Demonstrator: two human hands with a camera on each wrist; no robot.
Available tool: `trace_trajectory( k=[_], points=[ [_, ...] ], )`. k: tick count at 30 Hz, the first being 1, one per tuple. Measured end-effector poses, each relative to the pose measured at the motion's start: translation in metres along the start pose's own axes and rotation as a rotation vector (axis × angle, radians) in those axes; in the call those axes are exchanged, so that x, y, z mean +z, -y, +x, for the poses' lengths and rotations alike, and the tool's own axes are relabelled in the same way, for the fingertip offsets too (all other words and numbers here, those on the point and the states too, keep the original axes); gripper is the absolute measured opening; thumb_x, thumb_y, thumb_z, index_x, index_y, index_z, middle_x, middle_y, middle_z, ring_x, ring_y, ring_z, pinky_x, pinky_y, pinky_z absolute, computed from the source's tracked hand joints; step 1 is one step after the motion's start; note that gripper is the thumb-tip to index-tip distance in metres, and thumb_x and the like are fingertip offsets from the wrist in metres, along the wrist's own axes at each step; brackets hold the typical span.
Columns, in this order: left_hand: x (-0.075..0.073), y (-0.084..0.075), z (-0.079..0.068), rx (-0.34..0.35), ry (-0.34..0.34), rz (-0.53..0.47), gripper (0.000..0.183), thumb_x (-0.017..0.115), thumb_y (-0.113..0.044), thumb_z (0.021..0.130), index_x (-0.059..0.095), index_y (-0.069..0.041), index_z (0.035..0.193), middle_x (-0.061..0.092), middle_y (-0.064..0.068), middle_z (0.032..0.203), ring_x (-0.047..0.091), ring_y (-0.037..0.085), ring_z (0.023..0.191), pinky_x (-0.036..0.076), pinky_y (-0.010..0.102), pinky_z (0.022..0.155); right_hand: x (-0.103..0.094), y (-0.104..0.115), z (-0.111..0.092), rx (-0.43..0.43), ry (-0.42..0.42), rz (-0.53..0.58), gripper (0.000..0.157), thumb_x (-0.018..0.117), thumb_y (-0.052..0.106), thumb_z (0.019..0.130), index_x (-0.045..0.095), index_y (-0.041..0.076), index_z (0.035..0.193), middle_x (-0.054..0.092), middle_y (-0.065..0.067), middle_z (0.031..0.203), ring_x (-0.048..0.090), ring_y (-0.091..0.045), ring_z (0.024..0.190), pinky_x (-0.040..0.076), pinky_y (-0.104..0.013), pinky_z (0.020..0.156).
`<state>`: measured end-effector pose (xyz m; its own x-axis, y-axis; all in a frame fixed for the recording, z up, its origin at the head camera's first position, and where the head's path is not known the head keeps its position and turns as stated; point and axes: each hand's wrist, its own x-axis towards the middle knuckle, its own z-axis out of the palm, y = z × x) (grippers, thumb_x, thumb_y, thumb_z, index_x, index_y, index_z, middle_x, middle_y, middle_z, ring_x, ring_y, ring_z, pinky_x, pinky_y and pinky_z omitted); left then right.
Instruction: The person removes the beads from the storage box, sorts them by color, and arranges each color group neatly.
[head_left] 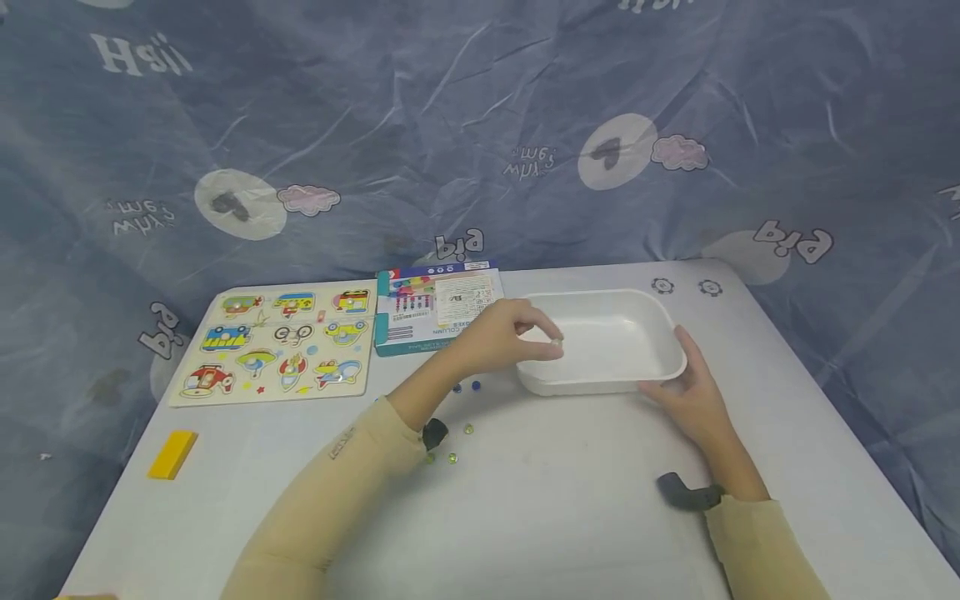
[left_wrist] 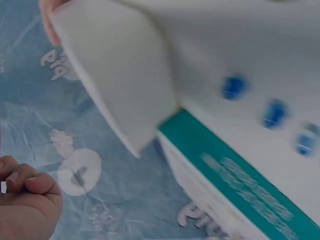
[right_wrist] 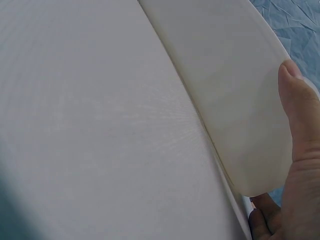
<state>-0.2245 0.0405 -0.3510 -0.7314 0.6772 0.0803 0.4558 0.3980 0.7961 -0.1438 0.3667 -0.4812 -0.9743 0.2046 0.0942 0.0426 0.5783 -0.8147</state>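
Observation:
My left hand (head_left: 498, 337) pinches a small, shiny, pale bead (head_left: 557, 342) between thumb and forefinger, over the left end of a white plastic tray (head_left: 600, 388). The tray is a shallow, rounded rectangle, and its inside looks bare. At its right end my right hand (head_left: 693, 396) grips the rim, thumb on the near side and fingers around the far side. In the right wrist view the thumb of the right hand (right_wrist: 302, 130) presses along the tray wall (right_wrist: 240, 90). The left wrist view shows the curled fingers of the left hand (left_wrist: 30, 200); the bead is hidden there.
Blue beads (head_left: 476, 385) and several green beads (head_left: 468, 429) lie on the white table (head_left: 570, 500) near the left forearm. A teal-edged box (head_left: 416, 342) sits behind the left hand. Further left are a wooden vehicle puzzle board (head_left: 262, 354) and a yellow block (head_left: 172, 454).

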Motion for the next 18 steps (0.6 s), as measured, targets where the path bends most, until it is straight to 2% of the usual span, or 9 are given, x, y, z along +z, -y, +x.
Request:
trace_trajectory(
  k=[3, 8, 13, 18],
  points=[
    [-0.009, 0.017, -0.024, -0.088, 0.012, 0.016, 0.016, 0.077, -0.039, 0.076, 0.073, -0.032, 0.09, 0.041, -0.001, 0.069, 0.038, 0.015, 0.071, 0.036, 0.028, 0.069, 0.0, -0.001, 0.001, -0.015, -0.001, 0.008, 0.107, 0.078, 0.033, 0.076, 0.001, 0.037, 0.151, 0.011, 0.003, 0.159, 0.007, -0.031, 0.147, 0.002, -0.058, 0.115],
    [-0.015, 0.045, -0.066, -0.205, 0.047, 0.021, 0.017, 0.079, -0.041, 0.072, 0.073, -0.034, 0.087, 0.05, 0.001, 0.074, 0.044, 0.018, 0.077, 0.036, 0.028, 0.065, 0.001, 0.002, 0.001, -0.028, 0.0, 0.015, 0.107, 0.078, 0.031, 0.076, 0.001, 0.037, 0.151, 0.011, 0.003, 0.159, 0.006, -0.03, 0.147, 0.002, -0.056, 0.116],
    [-0.003, 0.059, -0.096, -0.286, 0.087, 0.088, 0.014, 0.08, -0.038, 0.071, 0.073, -0.035, 0.083, 0.056, -0.004, 0.077, 0.048, 0.016, 0.077, 0.04, 0.029, 0.066, 0.001, 0.002, 0.001, -0.023, -0.005, 0.005, 0.107, 0.078, 0.033, 0.076, 0.001, 0.035, 0.151, 0.011, 0.003, 0.159, 0.007, -0.03, 0.147, 0.003, -0.056, 0.116],
    [0.017, 0.066, -0.111, -0.322, 0.139, 0.131, 0.012, 0.081, -0.037, 0.07, 0.071, -0.036, 0.077, 0.062, -0.006, 0.087, 0.052, 0.015, 0.084, 0.04, 0.031, 0.074, 0.002, 0.0, 0.001, -0.027, -0.012, 0.011, 0.106, 0.078, 0.032, 0.077, 0.002, 0.032, 0.152, 0.012, 0.005, 0.159, 0.008, -0.027, 0.147, 0.004, -0.053, 0.117]
  ],
)
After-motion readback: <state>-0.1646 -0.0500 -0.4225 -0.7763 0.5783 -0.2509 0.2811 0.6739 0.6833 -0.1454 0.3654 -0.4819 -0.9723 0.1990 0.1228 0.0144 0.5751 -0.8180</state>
